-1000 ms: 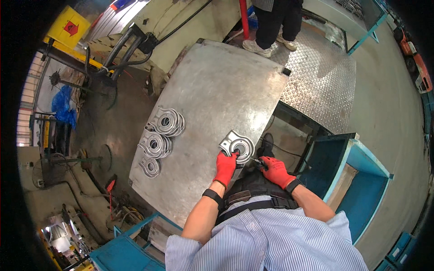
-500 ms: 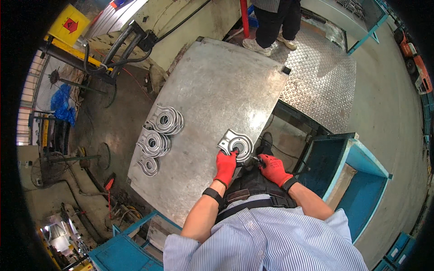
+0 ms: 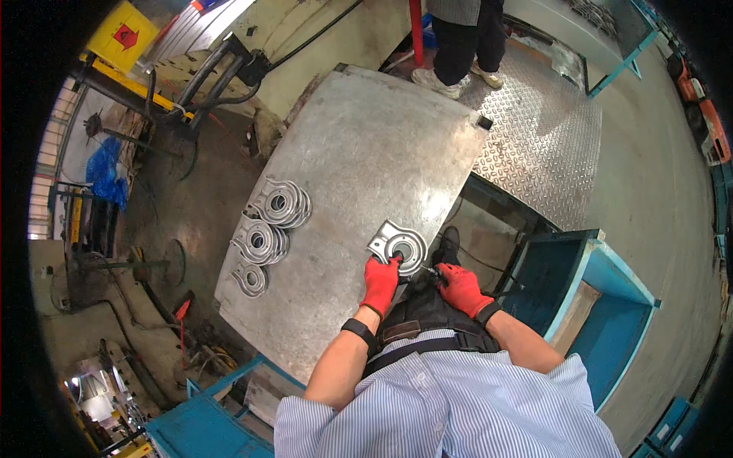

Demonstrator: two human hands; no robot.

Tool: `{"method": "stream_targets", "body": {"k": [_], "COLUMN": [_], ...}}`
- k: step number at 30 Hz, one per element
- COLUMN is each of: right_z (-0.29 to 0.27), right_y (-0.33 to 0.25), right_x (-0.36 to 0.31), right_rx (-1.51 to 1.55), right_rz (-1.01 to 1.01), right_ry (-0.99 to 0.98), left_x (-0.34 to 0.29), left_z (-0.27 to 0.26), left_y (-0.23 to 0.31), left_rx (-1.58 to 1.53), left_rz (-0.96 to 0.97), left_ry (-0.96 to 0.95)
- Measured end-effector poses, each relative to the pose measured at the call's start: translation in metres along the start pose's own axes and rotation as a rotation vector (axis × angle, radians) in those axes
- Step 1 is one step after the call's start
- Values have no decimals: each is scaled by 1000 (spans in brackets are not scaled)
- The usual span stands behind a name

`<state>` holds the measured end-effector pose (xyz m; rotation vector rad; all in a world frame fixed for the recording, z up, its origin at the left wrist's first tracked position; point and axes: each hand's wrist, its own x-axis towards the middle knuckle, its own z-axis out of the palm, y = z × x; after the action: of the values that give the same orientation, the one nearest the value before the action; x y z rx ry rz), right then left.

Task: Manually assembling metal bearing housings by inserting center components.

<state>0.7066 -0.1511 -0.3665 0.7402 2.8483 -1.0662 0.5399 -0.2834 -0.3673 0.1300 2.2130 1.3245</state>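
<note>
My left hand, in a red glove, is closed on the lower left rim of a stamped metal ring bracket, its thumb reaching into the round opening. The bracket is at the table's near right edge. My right hand, also red-gloved, is closed around a small dark-handled tool whose thin tip points at the bracket's rim. Whether the tip touches the metal I cannot tell. Farther left lie two stacks of like brackets, an upper stack and a middle stack, with a smaller group below them.
The brackets rest on a scuffed metal table. A blue bin stands right of me, and a blue frame is at the lower left. Beyond the table another person stands by a tread-plate platform.
Both hands stay almost in place at the bracket, with the tool tip shifting slightly along its rim. The other person's legs have moved slightly.
</note>
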Motion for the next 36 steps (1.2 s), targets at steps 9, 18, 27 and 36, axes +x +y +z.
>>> {"method": "stream_targets", "body": {"k": [9,18,27,36], "right_z": [3,1,0,-3], "right_y": [2,2,0,1], "right_x": [2,3,3,2], "right_rx": [-34,-55,-72,-80], "right_rz": [-2,-24,-54,-43], "right_ry": [0,-31,-46,-70], "left_x": [9,6,3,3], "left_z": [4,3,-1,0], "left_y": [-25,-23,-26,-21], "left_rx": [-15,-58,-75,-79], "left_rz": [0,24,71,59], "left_ry": [17,20,9,-9]}}
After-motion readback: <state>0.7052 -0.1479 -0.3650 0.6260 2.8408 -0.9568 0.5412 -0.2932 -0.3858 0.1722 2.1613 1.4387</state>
